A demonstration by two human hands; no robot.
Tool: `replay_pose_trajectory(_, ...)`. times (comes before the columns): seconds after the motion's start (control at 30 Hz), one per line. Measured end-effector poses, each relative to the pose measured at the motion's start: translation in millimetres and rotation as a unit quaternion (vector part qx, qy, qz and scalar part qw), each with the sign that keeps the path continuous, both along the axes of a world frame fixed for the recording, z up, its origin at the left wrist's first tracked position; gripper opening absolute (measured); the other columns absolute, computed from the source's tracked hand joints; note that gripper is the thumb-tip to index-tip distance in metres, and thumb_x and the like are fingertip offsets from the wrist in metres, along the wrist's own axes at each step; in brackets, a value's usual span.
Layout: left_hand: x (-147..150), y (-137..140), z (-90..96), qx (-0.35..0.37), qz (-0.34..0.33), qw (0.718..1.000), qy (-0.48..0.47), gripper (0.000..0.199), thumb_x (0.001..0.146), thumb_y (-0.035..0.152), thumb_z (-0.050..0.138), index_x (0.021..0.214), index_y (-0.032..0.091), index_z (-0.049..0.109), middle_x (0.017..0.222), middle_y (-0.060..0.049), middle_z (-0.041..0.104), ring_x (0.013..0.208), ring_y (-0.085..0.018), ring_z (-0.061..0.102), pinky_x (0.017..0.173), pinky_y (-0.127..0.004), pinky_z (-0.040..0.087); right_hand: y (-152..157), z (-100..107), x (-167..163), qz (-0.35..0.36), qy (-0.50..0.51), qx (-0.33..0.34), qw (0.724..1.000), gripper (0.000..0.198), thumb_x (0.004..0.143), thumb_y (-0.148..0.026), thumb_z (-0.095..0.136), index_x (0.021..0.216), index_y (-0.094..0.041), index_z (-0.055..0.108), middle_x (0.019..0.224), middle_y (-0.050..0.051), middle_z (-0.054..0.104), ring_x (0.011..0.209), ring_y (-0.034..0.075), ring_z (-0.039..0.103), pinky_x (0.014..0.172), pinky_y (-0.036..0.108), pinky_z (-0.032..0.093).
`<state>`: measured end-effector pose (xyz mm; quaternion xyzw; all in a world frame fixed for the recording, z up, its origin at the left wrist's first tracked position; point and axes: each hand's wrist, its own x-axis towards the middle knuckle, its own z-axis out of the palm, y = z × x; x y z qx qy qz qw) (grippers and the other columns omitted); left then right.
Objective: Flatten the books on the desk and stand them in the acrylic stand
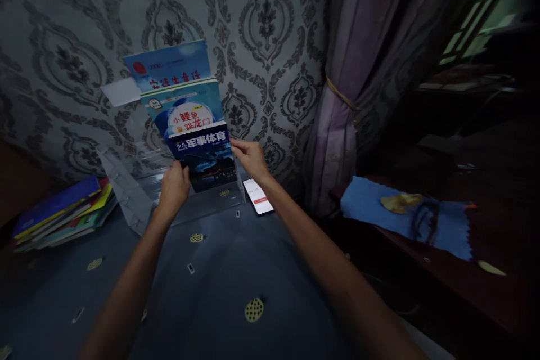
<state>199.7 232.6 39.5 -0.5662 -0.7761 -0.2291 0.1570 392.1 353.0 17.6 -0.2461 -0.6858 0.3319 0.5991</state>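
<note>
A dark blue book (206,160) with white lettering on its cover stands tilted back in a clear plastic book rack (198,208). My left hand (174,185) grips its left edge, fingers curled. At its upper right edge, my right hand (252,160) pinches the cover between thumb and fingers. Behind it, in higher steps of the rack, rest a teal book (211,98) with a white circle and, at the back, a light blue book (172,64) with red lettering. The lower parts of both are hidden by the books in front.
A stack of books (63,214) lies left of the rack. A lit phone (258,197) sits at its right end on the blue pineapple-print cloth (223,292). Patterned wallpaper (270,17) rises behind, beside a tied purple curtain (337,95). Farther right lies a blue cloth (371,214).
</note>
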Motion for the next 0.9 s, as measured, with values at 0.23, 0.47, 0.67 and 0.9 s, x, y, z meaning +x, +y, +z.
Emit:
replay_pose_trajectory(0.23,3.8,-1.0,2.0,-0.024,0.009,1.0,0.002,0.028,0.1,0.025,0.038,0.111,0.01,0.059,0.097,-0.019,0.073,0.092,-0.033,0.071,0.08,-0.038,0.05,-0.9,-3.9,-3.5,0.001,0.015,-0.004,1.0,0.03,0.084,-0.015,0.062,0.107,-0.024,0.08,0.117,0.0,0.077,0.116,0.024,0.071,0.104,0.041,0.054)
replay_pose_trajectory(0.47,6.9,-4.9,0.7,-0.035,0.001,0.999,-0.013,0.022,0.101,0.022,0.04,0.112,0.011,0.057,0.102,-0.02,0.073,0.098,-0.032,0.071,0.081,-0.036,0.05,-3.1,-6.6,-2.3,-0.012,0.018,0.004,1.0,0.033,0.082,-0.02,0.063,0.111,-0.02,0.079,0.118,0.006,0.077,0.113,0.026,0.072,0.102,0.04,0.054)
replay_pose_trajectory(0.67,8.8,-10.5,1.6,-0.048,-0.003,0.998,-0.048,0.021,0.104,0.023,0.04,0.111,0.013,0.057,0.103,-0.018,0.073,0.101,-0.03,0.072,0.084,-0.035,0.05,-2.6,-11.9,-2.0,-0.021,0.018,0.001,1.0,0.034,0.082,-0.03,0.064,0.11,-0.02,0.08,0.116,0.007,0.077,0.11,0.029,0.073,0.102,0.046,0.054)
replay_pose_trajectory(0.9,11.5,-15.8,2.3,-0.05,-0.007,0.996,-0.077,0.022,0.105,0.023,0.04,0.115,0.013,0.056,0.107,-0.019,0.073,0.102,-0.029,0.073,0.084,-0.035,0.05,-1.1,-15.1,-1.1,-0.035,0.002,-0.011,0.999,0.039,0.081,-0.042,0.066,0.109,-0.018,0.08,0.114,0.012,0.077,0.106,0.034,0.074,0.099,0.053,0.055)
